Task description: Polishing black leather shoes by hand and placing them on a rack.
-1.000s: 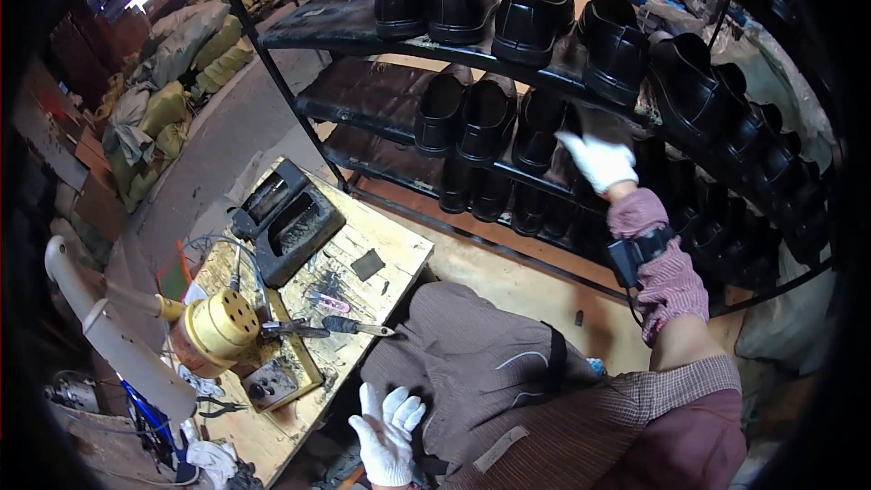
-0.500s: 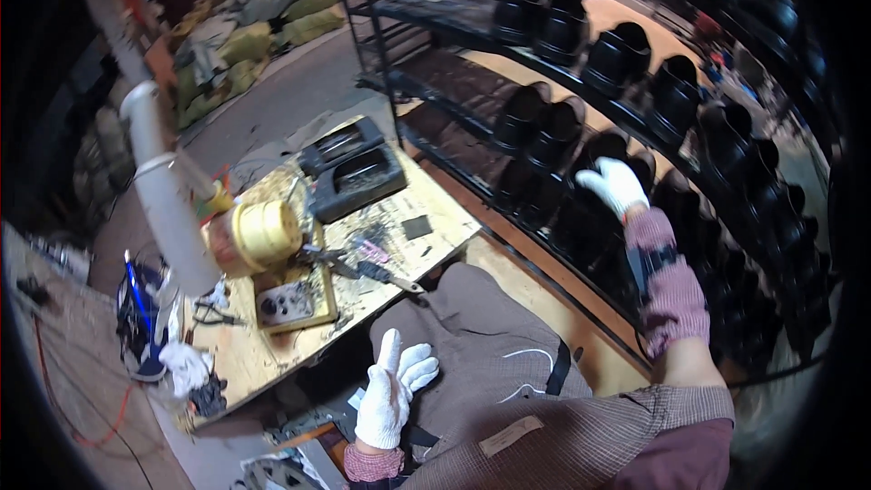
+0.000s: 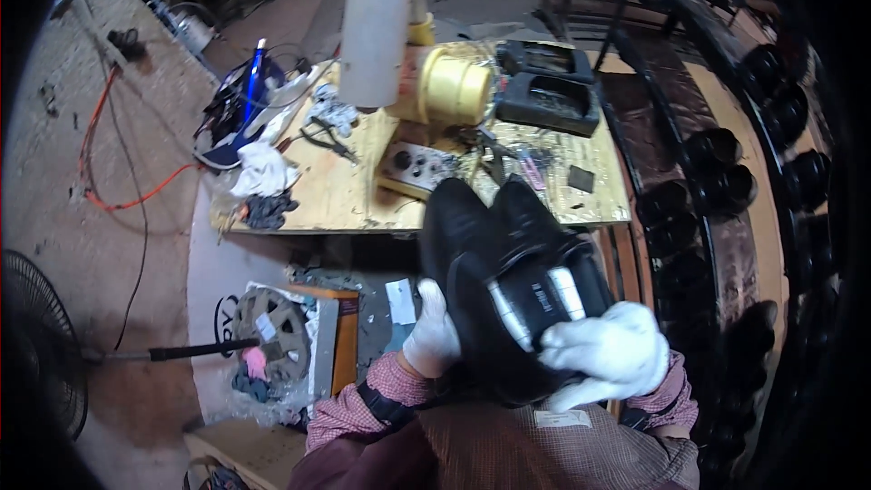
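A pair of black shoes (image 3: 463,240) is held over my lap, close to the bench's front edge, toes pointing away from me. My left hand (image 3: 434,336), in a white glove, is against the outer side of the left shoe; its thumb shows and the other fingers are hidden behind the shoe. With its white-gloved fingers bent over the shoe openings near the heels, my right hand (image 3: 610,356) grips the pair. White patches show on the insides of the shoe nearer my right hand.
A wooden workbench (image 3: 340,209) carries a yellow machine (image 3: 454,89), pliers (image 3: 328,141), two black moulded trays (image 3: 549,102) and white cloth (image 3: 263,171). A pale duct (image 3: 376,32) rises over it. Black racks of shoes (image 3: 717,150) stand right; a fan (image 3: 41,345) stands left.
My right hand has come back from the rack with the black shoes, and my left hand has moved to them. The view has turned left toward the bench.
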`<state>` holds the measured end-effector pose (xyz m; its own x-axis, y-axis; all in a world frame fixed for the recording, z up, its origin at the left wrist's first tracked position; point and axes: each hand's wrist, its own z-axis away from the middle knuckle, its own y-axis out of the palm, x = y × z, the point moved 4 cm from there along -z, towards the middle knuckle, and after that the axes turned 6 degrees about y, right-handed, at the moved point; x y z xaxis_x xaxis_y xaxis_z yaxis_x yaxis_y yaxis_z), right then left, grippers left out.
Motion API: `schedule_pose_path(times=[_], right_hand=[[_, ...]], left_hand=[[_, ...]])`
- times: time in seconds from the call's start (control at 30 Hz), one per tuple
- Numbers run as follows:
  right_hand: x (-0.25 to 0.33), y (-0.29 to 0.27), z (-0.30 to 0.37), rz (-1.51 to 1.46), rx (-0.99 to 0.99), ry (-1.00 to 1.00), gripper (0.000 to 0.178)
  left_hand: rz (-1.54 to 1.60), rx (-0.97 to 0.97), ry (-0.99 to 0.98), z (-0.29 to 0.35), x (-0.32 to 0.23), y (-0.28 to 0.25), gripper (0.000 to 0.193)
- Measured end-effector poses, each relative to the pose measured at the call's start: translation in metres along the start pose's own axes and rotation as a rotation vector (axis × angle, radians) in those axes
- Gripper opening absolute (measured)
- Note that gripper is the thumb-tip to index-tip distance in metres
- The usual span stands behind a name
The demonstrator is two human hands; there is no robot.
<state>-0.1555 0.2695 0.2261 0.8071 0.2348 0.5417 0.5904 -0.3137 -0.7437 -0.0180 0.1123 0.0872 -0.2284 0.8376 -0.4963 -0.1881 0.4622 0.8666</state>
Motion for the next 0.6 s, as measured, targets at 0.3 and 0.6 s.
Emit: schedule_pose_path(times=[0.3,0.6], right_hand=[[-0.036,0.078,0.024,0.284,0.174,0.094,0.046],[-0.059,0.071,0.055,0.105,-0.215,0.414,0.048]], left_hand=[[-0.142,-0.246,0.412,-0.029,-0.091,-0.058,0.106],[-0.139,-0.366,0.461,-0.069,-0.138,-0.076,0.087]])
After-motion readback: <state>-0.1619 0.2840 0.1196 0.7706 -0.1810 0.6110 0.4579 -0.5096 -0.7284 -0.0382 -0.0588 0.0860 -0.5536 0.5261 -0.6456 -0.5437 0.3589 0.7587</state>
